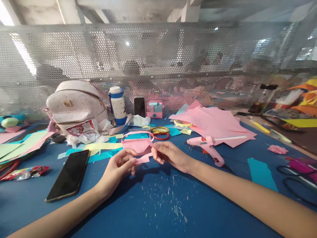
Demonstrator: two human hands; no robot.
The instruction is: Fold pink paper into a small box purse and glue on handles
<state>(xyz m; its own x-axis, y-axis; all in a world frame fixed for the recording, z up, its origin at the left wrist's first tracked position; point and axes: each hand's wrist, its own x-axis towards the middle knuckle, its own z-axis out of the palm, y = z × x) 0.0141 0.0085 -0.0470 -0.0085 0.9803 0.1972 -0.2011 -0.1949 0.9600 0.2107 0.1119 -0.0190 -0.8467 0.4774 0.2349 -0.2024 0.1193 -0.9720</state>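
Note:
Both hands meet over the middle of the blue table (143, 220). My left hand (119, 169) pinches one end of a small pink paper strip (143, 159). Its fingers are bent around the paper. My right hand (171, 156) has its thumb and fingertips closed at the strip's other end. Just behind the fingers is a pink paper piece with a thin looped band (137, 145); whether it joins the held strip cannot be made out. A pink glue gun (207, 147) lies to the right of my right hand. Scissors (160, 132) lie behind the hands.
A black phone (69, 175) lies left of my left forearm. Farther back are a pale backpack (79, 103), a bottle (117, 105) and a stack of pink paper (214, 121). Blue paper (262, 174) and a purple power strip (313, 176) lie at the right.

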